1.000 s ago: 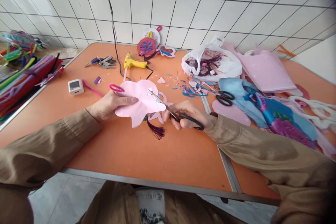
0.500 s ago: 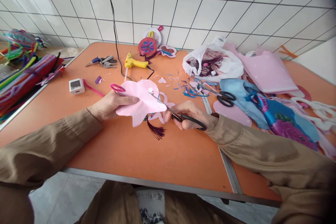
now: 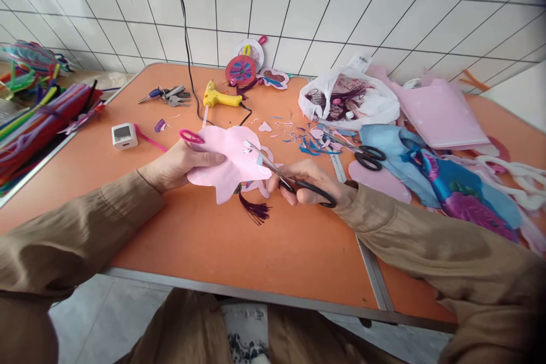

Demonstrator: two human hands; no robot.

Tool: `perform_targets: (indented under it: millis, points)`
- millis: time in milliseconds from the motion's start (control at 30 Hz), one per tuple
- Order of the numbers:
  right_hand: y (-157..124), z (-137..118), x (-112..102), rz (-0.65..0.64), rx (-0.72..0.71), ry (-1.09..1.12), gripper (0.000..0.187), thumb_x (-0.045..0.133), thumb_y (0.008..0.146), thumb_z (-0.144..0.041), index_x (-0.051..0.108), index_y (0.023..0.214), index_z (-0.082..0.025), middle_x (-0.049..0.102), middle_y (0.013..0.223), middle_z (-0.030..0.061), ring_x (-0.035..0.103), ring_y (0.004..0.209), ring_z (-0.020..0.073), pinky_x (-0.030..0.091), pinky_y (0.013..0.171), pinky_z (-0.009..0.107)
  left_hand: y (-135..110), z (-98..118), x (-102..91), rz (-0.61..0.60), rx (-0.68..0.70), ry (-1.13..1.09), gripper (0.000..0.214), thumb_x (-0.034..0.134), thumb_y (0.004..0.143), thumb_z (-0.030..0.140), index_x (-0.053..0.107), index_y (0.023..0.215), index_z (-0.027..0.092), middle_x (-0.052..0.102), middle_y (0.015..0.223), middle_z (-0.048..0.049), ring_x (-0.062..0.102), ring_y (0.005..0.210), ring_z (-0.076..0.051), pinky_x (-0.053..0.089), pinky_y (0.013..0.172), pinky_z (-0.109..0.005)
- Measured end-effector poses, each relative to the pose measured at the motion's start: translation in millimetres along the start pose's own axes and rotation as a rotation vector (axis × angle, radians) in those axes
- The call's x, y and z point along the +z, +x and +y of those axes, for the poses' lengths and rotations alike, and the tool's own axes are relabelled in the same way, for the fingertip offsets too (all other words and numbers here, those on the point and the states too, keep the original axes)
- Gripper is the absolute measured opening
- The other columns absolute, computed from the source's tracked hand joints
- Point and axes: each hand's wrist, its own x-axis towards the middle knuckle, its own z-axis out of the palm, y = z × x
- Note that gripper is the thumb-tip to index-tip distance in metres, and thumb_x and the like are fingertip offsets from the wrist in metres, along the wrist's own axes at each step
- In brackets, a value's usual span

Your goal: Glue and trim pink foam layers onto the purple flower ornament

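Observation:
My left hand [image 3: 174,164] is closed on the left edge of a pink foam cut-out [image 3: 226,162] with a pink loop at its top and a dark purple tassel [image 3: 255,210] hanging below. My right hand [image 3: 305,179] grips black-handled scissors [image 3: 290,177], fingers through the handles. The blades point up and left into the right edge of the pink cut-out. Both hands hover just above the orange table [image 3: 239,244].
A yellow glue gun [image 3: 219,99], keys [image 3: 168,96] and a white cube [image 3: 123,135] lie to the left and behind. A second pair of scissors [image 3: 364,154], blue printed fabric [image 3: 430,173], pink sheets [image 3: 439,114] and a plastic bag [image 3: 347,103] fill the right. Pipe cleaners [image 3: 34,119] lie far left.
The scissor blades have moved a little further into the pink cut-out's right edge. Both hands and the cut-out stay almost where they were.

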Motion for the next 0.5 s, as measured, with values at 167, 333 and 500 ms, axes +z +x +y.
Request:
perform_targets:
  millis: [167, 333, 500]
  points:
    - [3, -7, 7, 0.165, -0.045, 0.038, 0.048, 0.063, 0.083, -0.059, 0.061, 0.098, -0.014, 0.062, 0.074, 0.0031, 0.057, 0.064, 0.0115, 0.045, 0.061, 0.026, 0, -7, 3.4, -0.037, -0.004, -0.005, 0.022, 0.083, 0.067, 0.020, 0.076, 0.087, 0.015, 0.077, 0.081, -0.0044, 0.072, 0.074, -0.018, 0.059, 0.066, -0.023]
    - [14, -18, 19, 0.468, -0.019, 0.064, 0.048, 0.077, 0.073, -0.047, 0.059, 0.106, -0.017, 0.065, 0.084, 0.0028, 0.063, 0.079, 0.0155, 0.051, 0.074, 0.031, -1, -12, 12.5, -0.036, -0.066, 0.002, 0.028, 0.085, 0.065, 0.020, 0.076, 0.090, 0.013, 0.077, 0.087, -0.0073, 0.072, 0.078, -0.020, 0.059, 0.070, -0.026]
    - [24, -27, 27, 0.502, 0.035, -0.042, 0.047, 0.080, 0.066, -0.032, 0.060, 0.107, -0.018, 0.061, 0.083, -0.0006, 0.060, 0.078, 0.0123, 0.049, 0.069, 0.025, -6, -9, 24.5, -0.100, -0.054, 0.077, 0.015, 0.085, 0.066, 0.021, 0.074, 0.073, 0.014, 0.073, 0.070, -0.0025, 0.070, 0.070, -0.017, 0.057, 0.064, -0.021]
